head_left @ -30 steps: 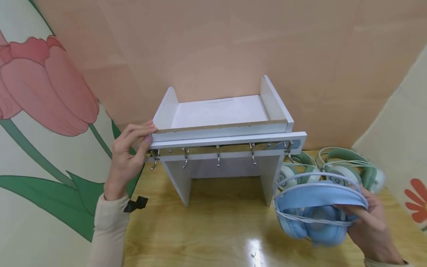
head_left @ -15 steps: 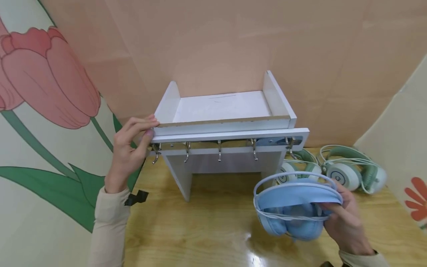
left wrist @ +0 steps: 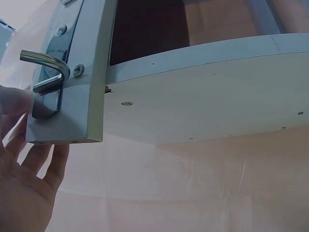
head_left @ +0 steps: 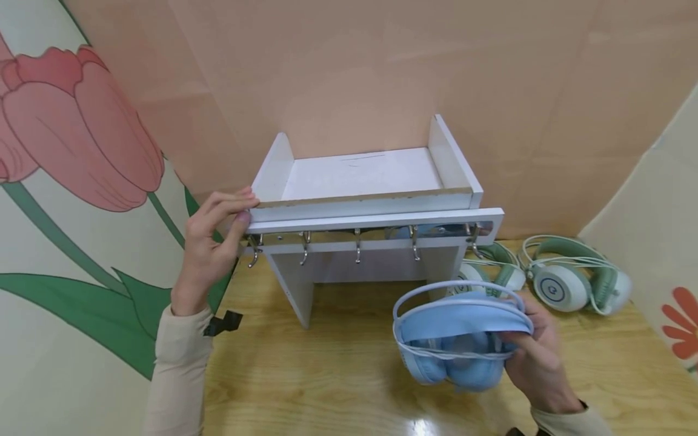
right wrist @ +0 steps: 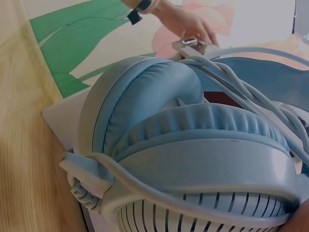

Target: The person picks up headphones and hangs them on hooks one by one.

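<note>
Wooden surface (head_left: 305, 375) beneath, right hand (head_left: 540, 362) grips blue headphones (head_left: 463, 320), left hand (head_left: 209, 247) pinches rack (head_left: 360, 214)

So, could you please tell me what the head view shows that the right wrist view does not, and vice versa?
Only the head view shows the two pairs of green headphones and the red flower on the right-hand wall. Only the right wrist view plainly shows the slatted outer face of an ear cup. Both show the blue headphones, the left hand gripping the white rack, the tulip mural and the wooden surface.
</note>
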Motion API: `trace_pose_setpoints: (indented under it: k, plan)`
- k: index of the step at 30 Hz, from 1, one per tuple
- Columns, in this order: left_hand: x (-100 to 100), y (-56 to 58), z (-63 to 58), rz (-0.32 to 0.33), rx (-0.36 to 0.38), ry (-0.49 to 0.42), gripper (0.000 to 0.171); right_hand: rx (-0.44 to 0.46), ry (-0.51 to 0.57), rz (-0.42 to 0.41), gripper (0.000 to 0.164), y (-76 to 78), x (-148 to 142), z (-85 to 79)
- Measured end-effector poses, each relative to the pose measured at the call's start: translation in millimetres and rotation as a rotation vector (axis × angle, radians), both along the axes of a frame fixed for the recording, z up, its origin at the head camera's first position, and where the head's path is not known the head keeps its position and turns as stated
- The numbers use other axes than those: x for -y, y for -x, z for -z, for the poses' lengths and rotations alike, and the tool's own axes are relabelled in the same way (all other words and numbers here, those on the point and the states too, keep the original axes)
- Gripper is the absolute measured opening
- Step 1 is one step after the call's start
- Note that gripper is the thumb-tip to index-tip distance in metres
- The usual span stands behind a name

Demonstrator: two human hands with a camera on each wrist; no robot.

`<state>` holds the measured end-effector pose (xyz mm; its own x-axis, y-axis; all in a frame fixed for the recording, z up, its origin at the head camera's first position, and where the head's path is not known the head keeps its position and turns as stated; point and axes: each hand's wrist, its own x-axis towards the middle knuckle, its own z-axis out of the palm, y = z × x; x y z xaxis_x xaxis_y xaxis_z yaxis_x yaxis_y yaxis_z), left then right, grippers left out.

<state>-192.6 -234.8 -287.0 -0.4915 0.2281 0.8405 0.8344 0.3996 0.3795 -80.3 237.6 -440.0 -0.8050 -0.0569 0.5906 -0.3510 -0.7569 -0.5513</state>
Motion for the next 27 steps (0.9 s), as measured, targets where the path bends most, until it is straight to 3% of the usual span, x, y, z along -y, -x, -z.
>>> trace_pose_setpoints:
  k: [4, 13, 27]
  plan:
    - [0, 0.7, 0.2, 0.009, -0.005, -0.002, 0.028, -0.011, 0.008, -0.028, 0.053, 0.9, 6, 1.9]
    - [1, 0.9, 0.8, 0.002, -0.010, 0.010, 0.028, 0.031, -0.115, 0.061, 0.056, 0.8, 20, 8.6]
    - [1, 0.8, 0.3, 0.000, -0.015, 0.016, 0.028, 0.055, -0.153, 0.057, 0.059, 1.1, 38, 20.1]
